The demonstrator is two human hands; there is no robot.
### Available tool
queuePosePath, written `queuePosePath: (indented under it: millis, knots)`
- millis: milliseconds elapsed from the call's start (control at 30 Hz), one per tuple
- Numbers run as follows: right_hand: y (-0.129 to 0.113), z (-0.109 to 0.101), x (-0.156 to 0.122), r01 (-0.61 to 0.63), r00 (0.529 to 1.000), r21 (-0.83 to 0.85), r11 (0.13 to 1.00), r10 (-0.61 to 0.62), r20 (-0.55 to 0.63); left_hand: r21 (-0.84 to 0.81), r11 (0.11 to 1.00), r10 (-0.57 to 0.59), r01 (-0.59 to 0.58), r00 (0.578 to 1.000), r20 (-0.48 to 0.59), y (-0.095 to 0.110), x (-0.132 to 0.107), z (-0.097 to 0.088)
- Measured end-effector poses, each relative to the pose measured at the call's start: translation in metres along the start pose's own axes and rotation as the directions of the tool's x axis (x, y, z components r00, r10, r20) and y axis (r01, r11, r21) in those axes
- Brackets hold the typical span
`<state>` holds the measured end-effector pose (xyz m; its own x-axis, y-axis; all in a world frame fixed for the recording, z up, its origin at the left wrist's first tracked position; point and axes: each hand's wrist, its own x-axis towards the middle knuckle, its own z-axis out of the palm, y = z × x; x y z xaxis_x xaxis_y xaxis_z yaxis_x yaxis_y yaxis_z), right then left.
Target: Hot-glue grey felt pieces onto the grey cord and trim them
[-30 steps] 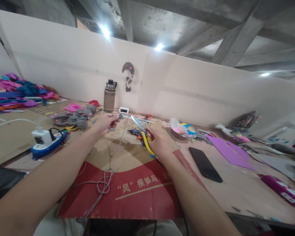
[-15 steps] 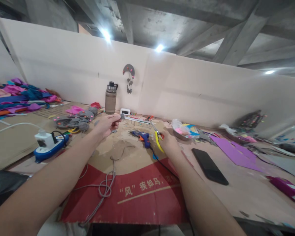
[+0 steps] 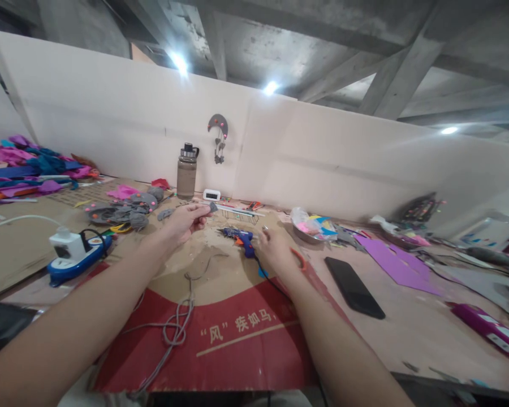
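Observation:
My left hand (image 3: 185,221) is held above the cardboard-covered table (image 3: 220,265) and pinches a small grey felt piece (image 3: 213,207) between thumb and fingertips. My right hand (image 3: 275,251) hovers low with loosely spread fingers, right behind a blue hot glue gun (image 3: 238,237) that lies on the table. The orange handle loop of a pair of scissors (image 3: 299,258) shows on the table just right of that hand; the blades are hidden.
A grey cable (image 3: 175,325) loops over the red printed cardboard (image 3: 246,339). A black phone (image 3: 354,286) lies right, a blue-white power strip (image 3: 74,252) left. A water bottle (image 3: 187,177), grey felt pieces (image 3: 123,210), a scrap bowl (image 3: 311,227) and a purple sheet (image 3: 392,263) stand farther back.
My right hand carried the yellow-handled scissors to the right, set them down and came back toward the glue gun. My left hand kept its pinch on the grey felt piece.

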<state>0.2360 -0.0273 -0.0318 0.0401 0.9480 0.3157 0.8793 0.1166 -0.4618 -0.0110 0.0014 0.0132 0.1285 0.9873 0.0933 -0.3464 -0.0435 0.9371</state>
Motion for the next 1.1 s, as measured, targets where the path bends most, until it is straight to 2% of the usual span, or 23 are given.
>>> queuePosePath:
  millis: [167,367,433,533,600,733,800,933,1100]
  knots:
    - [-0.026,0.027,0.006,-0.052,0.993,-0.163,0.985,0.069,0.096,0.036,0.999,-0.015,0.014,1.000,0.019,-0.011,0.000,0.004]
    - [-0.019,0.028,0.010,-0.049,0.987,-0.135,0.990,0.069,0.144,0.101,0.995,0.018,-0.020,1.000,0.026,-0.015,-0.002,0.005]
    - [-0.018,0.025,0.009,-0.035,0.996,-0.111,0.993,0.045,0.082,0.096,0.995,0.026,-0.028,0.999,0.027,-0.015,-0.003,0.006]
    - [-0.018,0.021,0.008,-0.023,0.994,-0.072,0.997,0.015,-0.113,0.085,0.996,0.025,-0.027,0.999,0.021,-0.016,-0.004,0.006]
    - [-0.018,0.017,0.008,-0.032,0.983,0.007,0.999,0.033,-0.183,0.082,0.996,0.025,-0.025,1.000,0.008,-0.015,-0.005,0.006]
    - [-0.018,0.008,0.010,-0.062,0.981,0.320,0.945,0.117,-0.153,0.075,0.997,0.038,-0.036,0.999,-0.031,-0.015,-0.005,0.005]
    - [-0.020,0.004,0.007,-0.030,0.978,0.426,0.904,0.114,-0.172,0.059,0.998,0.038,-0.034,0.997,-0.073,-0.014,-0.004,0.004]
    - [-0.028,0.000,-0.004,0.068,0.987,0.580,0.811,0.030,-0.157,-0.009,0.999,0.035,-0.037,0.987,-0.156,-0.011,0.000,0.000]
    - [-0.043,-0.001,-0.020,0.157,0.987,0.717,0.679,-0.098,-0.124,-0.035,0.999,0.027,-0.034,0.986,-0.165,-0.009,-0.001,0.001]
